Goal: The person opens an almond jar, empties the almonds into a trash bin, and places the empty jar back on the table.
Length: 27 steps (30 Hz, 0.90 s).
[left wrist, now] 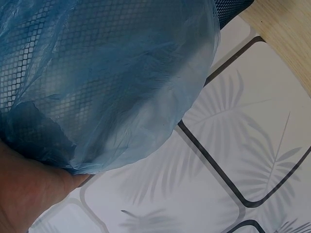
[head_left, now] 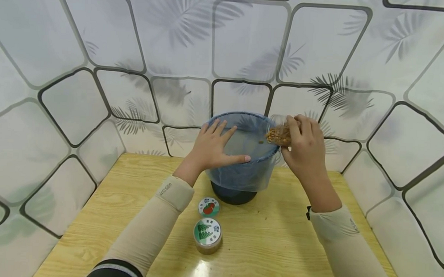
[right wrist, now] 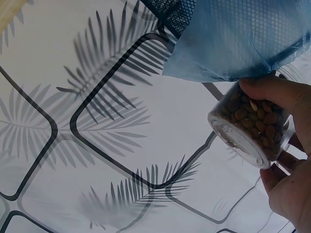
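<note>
Jar [head_left: 279, 122] is being held at the right rim of the bin [head_left: 235, 196], mouth turned in over the opening, base out to the bin's right; long axis is lying roughly level, across the rim. Right hand [head_left: 305, 143] is sitting nearer: jar is being gripped by its curled fingers. Left hand [head_left: 213, 150] is being rested on the bin's left and near rim, fingers spread. One nut [head_left: 260, 142] is showing just off the jar mouth; falling or lying on the bag [head_left: 239, 177], cannot tell. Bin floor is being veiled by the bag. Jar-to-rim contact is not being resolved in any view; left fingers are mostly being cut off in the left wrist view
</note>
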Tool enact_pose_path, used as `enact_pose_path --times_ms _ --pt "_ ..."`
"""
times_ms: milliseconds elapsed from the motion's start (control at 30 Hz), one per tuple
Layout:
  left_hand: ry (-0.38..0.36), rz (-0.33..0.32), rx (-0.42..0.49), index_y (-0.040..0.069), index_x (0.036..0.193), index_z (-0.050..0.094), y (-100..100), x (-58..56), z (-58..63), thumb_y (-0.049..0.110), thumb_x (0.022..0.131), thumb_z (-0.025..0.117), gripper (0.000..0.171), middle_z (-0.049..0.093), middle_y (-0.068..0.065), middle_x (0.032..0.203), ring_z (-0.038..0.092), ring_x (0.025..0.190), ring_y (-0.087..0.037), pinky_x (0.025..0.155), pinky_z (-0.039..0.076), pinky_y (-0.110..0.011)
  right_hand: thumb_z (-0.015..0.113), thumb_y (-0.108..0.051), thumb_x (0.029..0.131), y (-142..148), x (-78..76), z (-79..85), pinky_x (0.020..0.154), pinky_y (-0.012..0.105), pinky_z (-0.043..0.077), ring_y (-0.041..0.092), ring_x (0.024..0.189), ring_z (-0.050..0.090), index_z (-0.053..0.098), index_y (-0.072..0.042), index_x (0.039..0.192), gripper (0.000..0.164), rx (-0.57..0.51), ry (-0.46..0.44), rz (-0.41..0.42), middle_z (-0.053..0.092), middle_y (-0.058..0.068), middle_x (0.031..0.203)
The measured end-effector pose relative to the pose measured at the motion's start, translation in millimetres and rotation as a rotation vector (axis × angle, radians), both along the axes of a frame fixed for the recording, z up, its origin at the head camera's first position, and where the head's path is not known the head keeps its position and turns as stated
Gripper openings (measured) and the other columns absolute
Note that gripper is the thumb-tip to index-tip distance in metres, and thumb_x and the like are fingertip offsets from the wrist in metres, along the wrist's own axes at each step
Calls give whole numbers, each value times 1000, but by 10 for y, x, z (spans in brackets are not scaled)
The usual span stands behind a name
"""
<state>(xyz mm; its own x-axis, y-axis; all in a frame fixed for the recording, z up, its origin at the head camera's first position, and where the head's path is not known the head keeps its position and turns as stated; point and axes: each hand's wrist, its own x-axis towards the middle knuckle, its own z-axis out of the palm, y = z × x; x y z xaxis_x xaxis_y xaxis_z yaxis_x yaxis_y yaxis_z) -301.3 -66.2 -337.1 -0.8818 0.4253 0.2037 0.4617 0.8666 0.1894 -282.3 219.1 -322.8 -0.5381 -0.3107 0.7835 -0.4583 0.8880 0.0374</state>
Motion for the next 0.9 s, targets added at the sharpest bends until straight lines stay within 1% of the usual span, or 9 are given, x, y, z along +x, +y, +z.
enact_pose_path --times_ms 300,567,733,900 --pt "-11 -2 0 27 172 23 1 -3 -1 88 89 52 107 17 -16 178 8 167 -39 134 5 -64 88 3 75 4 -5 -22 108 62 48 51 124 53 57 4 144 76 5 21 11 56 31 136" --pt "-9 -6 -11 29 172 22 1 -21 -12 89 88 51 107 17 -16 178 9 167 -39 134 5 -64 85 4 77 6 2 -22 110 62 47 51 124 53 57 4 144 73 0 28 7 56 31 136" --pt "-9 -7 -4 28 171 23 -3 -15 -8 88 88 51 107 18 -16 178 9 167 -39 134 5 -64 86 4 77 10 0 -25 110 61 47 51 125 52 57 4 144 73 -7 26 7 56 31 136" --pt "-11 -8 12 27 171 24 -5 -2 -1 87 88 53 106 18 -16 178 8 167 -39 134 4 -63 85 5 77 12 -2 -24 108 62 47 51 124 52 58 3 144 73 -13 40 9 56 31 136"
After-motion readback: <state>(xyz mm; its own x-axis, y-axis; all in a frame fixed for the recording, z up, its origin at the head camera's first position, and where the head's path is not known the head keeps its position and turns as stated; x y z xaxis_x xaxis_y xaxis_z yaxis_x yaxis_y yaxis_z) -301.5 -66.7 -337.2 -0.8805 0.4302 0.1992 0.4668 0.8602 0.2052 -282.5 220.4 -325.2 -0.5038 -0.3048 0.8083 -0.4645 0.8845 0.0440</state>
